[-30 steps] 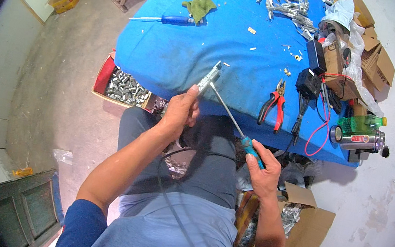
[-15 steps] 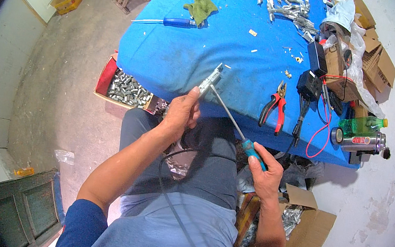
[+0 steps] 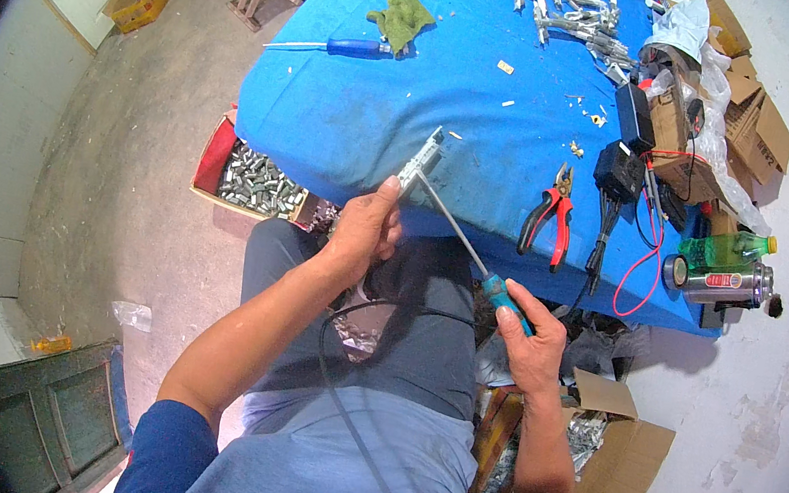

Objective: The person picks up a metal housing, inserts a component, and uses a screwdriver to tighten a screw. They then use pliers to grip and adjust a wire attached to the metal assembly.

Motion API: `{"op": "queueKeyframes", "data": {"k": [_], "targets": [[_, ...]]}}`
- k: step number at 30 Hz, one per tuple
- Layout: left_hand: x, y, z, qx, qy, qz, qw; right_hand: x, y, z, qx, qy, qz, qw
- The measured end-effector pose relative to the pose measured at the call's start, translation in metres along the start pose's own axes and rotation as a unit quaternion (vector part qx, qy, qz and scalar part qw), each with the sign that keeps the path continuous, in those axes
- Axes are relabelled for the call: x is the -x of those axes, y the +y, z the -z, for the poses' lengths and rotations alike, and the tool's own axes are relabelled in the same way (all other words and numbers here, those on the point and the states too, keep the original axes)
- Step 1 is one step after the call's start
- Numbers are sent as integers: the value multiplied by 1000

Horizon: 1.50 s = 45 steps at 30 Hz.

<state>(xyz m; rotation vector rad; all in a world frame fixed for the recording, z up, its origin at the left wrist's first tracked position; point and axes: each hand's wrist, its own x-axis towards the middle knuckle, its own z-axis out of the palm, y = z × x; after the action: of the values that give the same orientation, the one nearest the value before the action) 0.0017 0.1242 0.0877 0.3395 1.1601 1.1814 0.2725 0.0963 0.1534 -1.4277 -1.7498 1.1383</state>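
Observation:
My left hand [image 3: 362, 232] is closed around the lower end of a slim silvery metal part [image 3: 419, 162], possibly a hinge, which points up and away over the near edge of the blue-covered table [image 3: 331, 127]. In my right hand [image 3: 532, 345] is a screwdriver [image 3: 498, 295] with a teal handle and a long shaft. The shaft slants up to the left, and its tip meets the side of the metal part just above my left fingers. Exactly where the tip bears on the part is too small to tell.
Red-handled pliers [image 3: 548, 218], black power adapters [image 3: 619, 167] and a steel flask [image 3: 727, 283] lie to the right. Farther back are a blue screwdriver [image 3: 354, 46], a green rag [image 3: 401, 18] and a heap of metal parts [image 3: 578, 15]. A box of small metal pieces [image 3: 258, 179] stands left. A black cable [image 3: 333, 394] crosses my lap.
Both hands keep their hold, and the screwdriver tip stays against the metal part. The whole view has shifted very slightly.

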Motion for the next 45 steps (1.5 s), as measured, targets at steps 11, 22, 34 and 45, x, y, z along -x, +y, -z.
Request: {"op": "queueKeyframes", "data": {"k": [11,22,34,45], "targets": [[1,-2,-5,-27,-7,-24,999,-12,-32,4,94,-33,72,992],[-6,-8,-2,-26,-33,-19,999,-19,-12,3,-166,-83,-145,972],[-4,4,11,8,-76,43,996,-10,1,-7,92,-56,111,988],[1,5,6,10,-57,30,998,-17,-1,-4,-240,-105,-174,949]]}}
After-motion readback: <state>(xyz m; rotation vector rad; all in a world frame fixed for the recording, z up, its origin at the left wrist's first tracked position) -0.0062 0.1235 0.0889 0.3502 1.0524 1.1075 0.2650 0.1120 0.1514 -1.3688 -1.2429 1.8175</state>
